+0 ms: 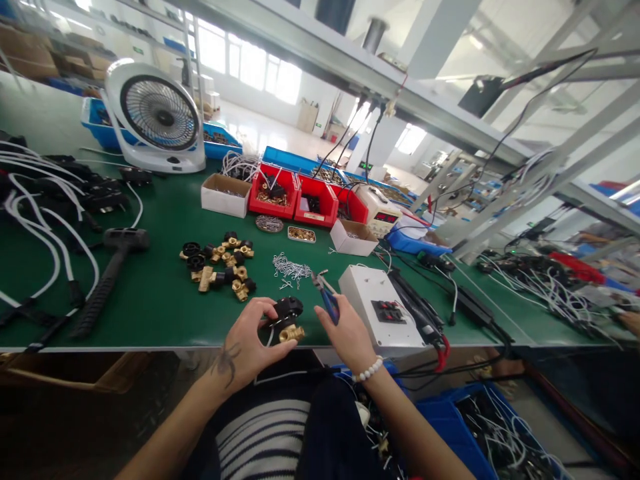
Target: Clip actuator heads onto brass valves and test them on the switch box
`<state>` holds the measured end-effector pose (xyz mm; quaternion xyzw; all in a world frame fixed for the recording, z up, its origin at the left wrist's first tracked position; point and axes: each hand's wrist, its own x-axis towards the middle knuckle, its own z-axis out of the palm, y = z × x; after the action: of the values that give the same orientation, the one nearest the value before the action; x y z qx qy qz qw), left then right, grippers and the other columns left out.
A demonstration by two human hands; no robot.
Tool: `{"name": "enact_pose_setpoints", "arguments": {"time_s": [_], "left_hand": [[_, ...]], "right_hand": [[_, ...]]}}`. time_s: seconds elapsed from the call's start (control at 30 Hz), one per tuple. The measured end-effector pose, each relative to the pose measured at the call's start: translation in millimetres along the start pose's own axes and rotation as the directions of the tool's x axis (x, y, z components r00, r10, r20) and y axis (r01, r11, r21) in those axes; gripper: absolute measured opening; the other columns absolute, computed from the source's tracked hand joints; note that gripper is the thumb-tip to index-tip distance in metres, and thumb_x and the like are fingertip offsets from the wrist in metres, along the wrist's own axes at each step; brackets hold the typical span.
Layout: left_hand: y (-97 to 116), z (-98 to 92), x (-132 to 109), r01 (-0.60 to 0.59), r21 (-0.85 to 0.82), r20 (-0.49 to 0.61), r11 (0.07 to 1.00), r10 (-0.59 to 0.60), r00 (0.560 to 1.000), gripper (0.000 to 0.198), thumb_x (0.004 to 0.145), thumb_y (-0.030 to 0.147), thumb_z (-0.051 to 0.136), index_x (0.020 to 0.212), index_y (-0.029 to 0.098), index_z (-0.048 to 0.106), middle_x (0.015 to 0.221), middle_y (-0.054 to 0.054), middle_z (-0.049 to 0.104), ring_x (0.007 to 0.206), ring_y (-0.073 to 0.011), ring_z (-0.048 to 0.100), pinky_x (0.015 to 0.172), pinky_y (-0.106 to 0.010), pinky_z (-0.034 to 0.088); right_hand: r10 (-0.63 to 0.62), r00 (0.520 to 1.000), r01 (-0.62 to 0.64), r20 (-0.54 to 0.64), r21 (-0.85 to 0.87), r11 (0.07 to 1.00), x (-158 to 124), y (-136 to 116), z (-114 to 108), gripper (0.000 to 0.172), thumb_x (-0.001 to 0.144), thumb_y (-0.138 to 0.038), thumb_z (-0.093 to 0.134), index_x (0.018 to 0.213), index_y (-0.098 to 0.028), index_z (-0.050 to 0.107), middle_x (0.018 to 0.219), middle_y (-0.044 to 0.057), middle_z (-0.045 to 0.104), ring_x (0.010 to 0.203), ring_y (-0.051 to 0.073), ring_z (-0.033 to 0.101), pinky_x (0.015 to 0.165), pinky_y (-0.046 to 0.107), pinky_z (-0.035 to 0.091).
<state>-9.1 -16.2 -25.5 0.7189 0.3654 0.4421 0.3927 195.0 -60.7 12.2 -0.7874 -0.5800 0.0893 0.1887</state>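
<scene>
My left hand (255,337) is closed around a black part with a brass valve (291,333) and a white cable, held at the table's front edge. To its right, my right hand (347,330) grips blue-handled pliers (327,298), whose jaws point away from me toward a loose pile of silver clips (290,267). Several brass valves with black caps (220,263) lie on the green table (165,293) beyond my left hand. Just right of my right hand stands a white box with black terminals (377,310).
A black hammer (113,273) and white cables (55,247) lie at the left. Behind are a white fan (160,117), red bins (315,202), white cartons (226,195) and a power supply (377,211). A blue crate (450,417) is below the table at right.
</scene>
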Motion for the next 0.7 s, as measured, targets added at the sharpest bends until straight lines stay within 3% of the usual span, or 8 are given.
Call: {"name": "enact_pose_setpoints", "arguments": {"time_s": [0.1, 0.2, 0.27, 0.37, 0.43, 0.5, 0.57, 0.7], "left_hand": [[5, 1.0, -6, -0.052, 0.051, -0.019, 0.997, 0.053, 0.998, 0.035, 0.071, 0.029, 0.077, 0.093, 0.022, 0.050, 0.113, -0.009, 0.062, 0.103, -0.0255, 0.067, 0.088, -0.047, 0.059], [10, -0.7, -10, -0.115, 0.099, -0.025, 0.988, 0.118, 0.993, 0.035, 0.072, 0.027, 0.077, 0.094, 0.023, 0.050, 0.113, -0.009, 0.064, 0.103, -0.0250, 0.066, 0.089, -0.046, 0.058], [13, -2.9, -13, -0.153, 0.125, -0.032, 0.980, 0.158, 0.987, 0.036, 0.072, 0.025, 0.077, 0.096, 0.024, 0.049, 0.116, -0.008, 0.063, 0.106, -0.0251, 0.065, 0.092, -0.046, 0.057], [22, -5.8, -16, -0.206, 0.152, -0.011, 0.967, 0.210, 0.978, 0.039, 0.073, 0.025, 0.078, 0.099, 0.025, 0.049, 0.120, -0.008, 0.062, 0.111, -0.0252, 0.064, 0.095, -0.045, 0.056], [30, -6.2, -18, -0.256, 0.178, 0.020, 0.950, 0.257, 0.966, 0.040, 0.074, 0.024, 0.079, 0.100, 0.025, 0.049, 0.121, -0.009, 0.062, 0.112, -0.0249, 0.064, 0.094, -0.043, 0.057], [38, -4.6, -20, -0.313, 0.204, 0.037, 0.927, 0.312, 0.949, 0.040, 0.075, 0.025, 0.079, 0.101, 0.025, 0.049, 0.121, -0.009, 0.062, 0.113, -0.0252, 0.064, 0.094, -0.041, 0.058], [44, -1.6, -22, -0.353, 0.213, 0.039, 0.911, 0.353, 0.935, 0.040, 0.075, 0.028, 0.080, 0.103, 0.026, 0.050, 0.122, -0.009, 0.062, 0.114, -0.0257, 0.065, 0.093, -0.041, 0.058], [51, 1.3, -25, -0.388, 0.188, 0.058, 0.902, 0.384, 0.921, 0.040, 0.079, 0.040, 0.079, 0.106, 0.027, 0.052, 0.126, -0.009, 0.063, 0.117, -0.0272, 0.064, 0.097, -0.042, 0.058]], "right_hand": [[0.104, 0.995, -0.103, -0.006, 0.043, 0.994, 2, 6, 18, 0.057, 0.086, -0.049, 0.064, 0.119, -0.004, 0.060, 0.105, 0.027, 0.067, 0.100, 0.043, 0.066, 0.086, 0.058, 0.050], [0.089, 0.995, -0.082, -0.037, 0.147, 0.986, 3, 8, 25, 0.065, 0.076, -0.050, 0.074, 0.120, -0.004, 0.061, 0.126, 0.033, 0.059, 0.127, 0.050, 0.050, 0.106, 0.067, 0.035], [0.057, 0.997, -0.043, -0.047, 0.261, 0.964, 0, 6, 22, 0.069, 0.078, -0.054, 0.071, 0.127, -0.008, 0.058, 0.138, 0.029, 0.053, 0.136, 0.045, 0.045, 0.114, 0.061, 0.031], [0.015, 1.000, -0.016, 0.004, 0.454, 0.891, -15, -1, 11, 0.068, 0.093, -0.060, 0.048, 0.142, -0.015, 0.045, 0.125, 0.019, 0.065, 0.117, 0.030, 0.065, 0.104, 0.048, 0.049], [-0.030, 0.993, -0.055, 0.117, 0.660, 0.749, -29, -7, 5, 0.070, 0.097, -0.062, 0.040, 0.150, -0.018, 0.034, 0.109, 0.013, 0.072, 0.099, 0.024, 0.073, 0.092, 0.042, 0.057], [-0.101, 0.969, -0.146, 0.225, 0.854, 0.500, -44, -13, 2, 0.076, 0.094, -0.062, 0.051, 0.154, -0.022, 0.028, 0.105, 0.009, 0.074, 0.093, 0.021, 0.075, 0.086, 0.038, 0.058], [-0.155, 0.946, -0.240, 0.285, 0.936, 0.256, -56, -17, 0, 0.081, 0.089, -0.058, 0.064, 0.155, -0.026, 0.027, 0.108, 0.008, 0.074, 0.091, 0.021, 0.075, 0.084, 0.036, 0.059], [-0.169, 0.941, -0.283, 0.293, 0.956, 0.079, -67, -20, -4, 0.080, 0.085, -0.053, 0.072, 0.151, -0.031, 0.031, 0.112, 0.007, 0.074, 0.089, 0.023, 0.075, 0.079, 0.038, 0.060]]}}
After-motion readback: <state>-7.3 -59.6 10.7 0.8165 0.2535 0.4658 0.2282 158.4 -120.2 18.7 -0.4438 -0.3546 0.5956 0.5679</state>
